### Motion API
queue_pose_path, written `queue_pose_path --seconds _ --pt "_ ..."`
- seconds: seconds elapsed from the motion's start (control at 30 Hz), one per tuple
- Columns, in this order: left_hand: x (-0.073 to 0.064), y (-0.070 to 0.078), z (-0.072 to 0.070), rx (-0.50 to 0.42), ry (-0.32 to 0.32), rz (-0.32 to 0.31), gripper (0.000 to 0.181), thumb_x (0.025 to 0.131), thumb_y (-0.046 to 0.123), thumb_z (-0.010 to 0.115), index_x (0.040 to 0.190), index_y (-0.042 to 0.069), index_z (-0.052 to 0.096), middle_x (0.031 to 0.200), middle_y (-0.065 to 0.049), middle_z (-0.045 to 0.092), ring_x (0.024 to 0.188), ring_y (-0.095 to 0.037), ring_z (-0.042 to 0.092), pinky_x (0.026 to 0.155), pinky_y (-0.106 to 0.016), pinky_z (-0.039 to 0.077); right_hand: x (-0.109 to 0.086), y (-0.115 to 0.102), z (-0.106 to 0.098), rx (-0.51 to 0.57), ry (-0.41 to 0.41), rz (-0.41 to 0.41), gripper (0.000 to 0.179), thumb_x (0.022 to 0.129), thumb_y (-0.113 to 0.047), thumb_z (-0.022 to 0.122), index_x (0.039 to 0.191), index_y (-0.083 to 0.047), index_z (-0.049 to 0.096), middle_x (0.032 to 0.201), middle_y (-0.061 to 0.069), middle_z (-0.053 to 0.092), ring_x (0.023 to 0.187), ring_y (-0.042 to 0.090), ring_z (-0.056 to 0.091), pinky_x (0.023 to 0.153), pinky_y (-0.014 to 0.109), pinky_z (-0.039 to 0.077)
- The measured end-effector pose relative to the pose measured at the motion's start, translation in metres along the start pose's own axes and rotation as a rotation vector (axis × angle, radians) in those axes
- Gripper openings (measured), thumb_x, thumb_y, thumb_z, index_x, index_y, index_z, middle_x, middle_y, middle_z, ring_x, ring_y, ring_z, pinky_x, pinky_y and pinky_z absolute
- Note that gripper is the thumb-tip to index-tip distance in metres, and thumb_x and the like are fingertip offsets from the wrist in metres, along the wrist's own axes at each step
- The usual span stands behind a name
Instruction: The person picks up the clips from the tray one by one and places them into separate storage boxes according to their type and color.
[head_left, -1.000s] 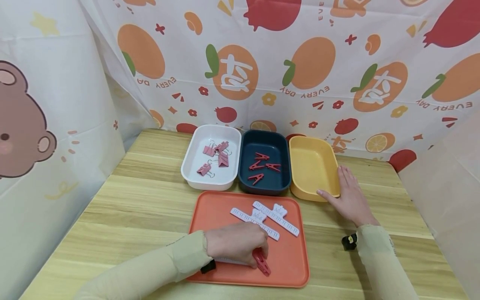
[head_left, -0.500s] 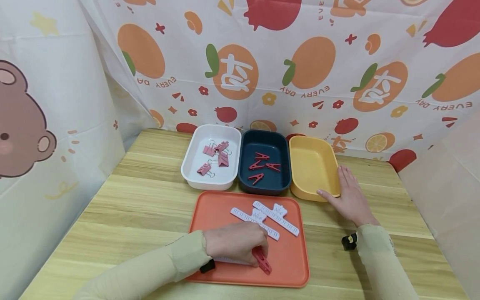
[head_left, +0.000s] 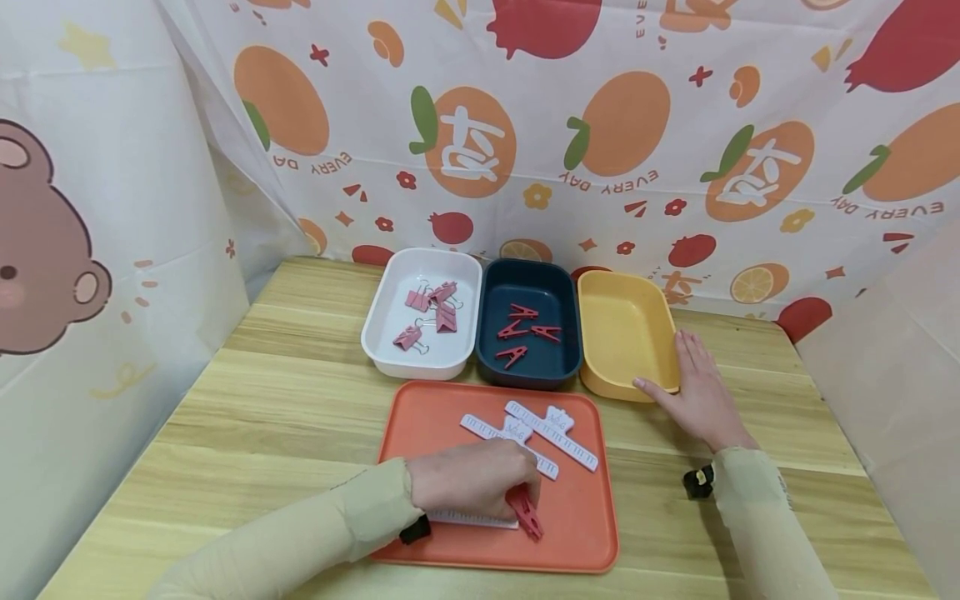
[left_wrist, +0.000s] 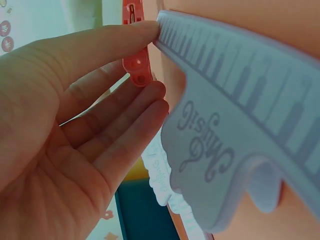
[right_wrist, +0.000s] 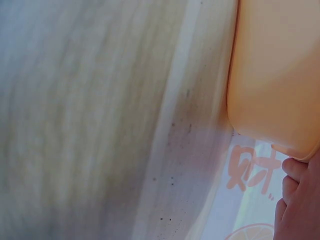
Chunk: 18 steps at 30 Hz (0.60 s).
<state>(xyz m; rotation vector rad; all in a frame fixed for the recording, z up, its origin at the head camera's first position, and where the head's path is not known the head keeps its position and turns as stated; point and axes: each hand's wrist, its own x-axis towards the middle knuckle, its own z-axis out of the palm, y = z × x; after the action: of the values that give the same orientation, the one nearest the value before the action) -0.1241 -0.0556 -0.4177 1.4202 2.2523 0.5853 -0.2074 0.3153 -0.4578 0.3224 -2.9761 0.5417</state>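
My left hand (head_left: 480, 479) is over the orange tray (head_left: 570, 533) and pinches a red clothespin (head_left: 527, 512) between thumb and fingers. In the left wrist view the clothespin (left_wrist: 136, 60) shows at the fingertips. Close by lies a white clip (left_wrist: 235, 85) with piano keys and "Music" printed on it; the forearm partly covers it in the head view. Two similar white clips (head_left: 553, 435) lie farther up the tray. My right hand (head_left: 705, 400) rests on the yellow bin (head_left: 626, 333), fingers straight along its right side and thumb at the front rim.
A white bin (head_left: 382, 354) holds several pink binder clips (head_left: 446, 317). Beside it, a dark blue bin (head_left: 491, 283) has several red clothespins (head_left: 513, 357) in it. The three bins stand in a row behind the tray on a wooden table (head_left: 247, 417), before a printed curtain.
My left hand has lifted slightly with the clothespin, and more of the nearest white clip's end shows below it. The right hand stays on the yellow bin.
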Motion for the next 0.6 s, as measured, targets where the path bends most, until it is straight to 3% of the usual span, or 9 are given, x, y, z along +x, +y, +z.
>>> queue_pose_path --seconds 0.6 --pt "-0.0008 0.0004 -0.0069 -0.034 0.04 -0.01 0.02 0.084 0.011 0.086 0.098 0.021 0.077 0.085 0.017 0.063 0.081 -0.001 0.057 0.073 -0.012 0.047 0.0008 0.0002 -0.0012 -0.004 -0.001 0.004 0.111 0.093 -0.067 0.057 0.161 0.003 0.004 0.166 0.025 0.009 0.153 0.039 0.003 0.121 0.053 0.003"
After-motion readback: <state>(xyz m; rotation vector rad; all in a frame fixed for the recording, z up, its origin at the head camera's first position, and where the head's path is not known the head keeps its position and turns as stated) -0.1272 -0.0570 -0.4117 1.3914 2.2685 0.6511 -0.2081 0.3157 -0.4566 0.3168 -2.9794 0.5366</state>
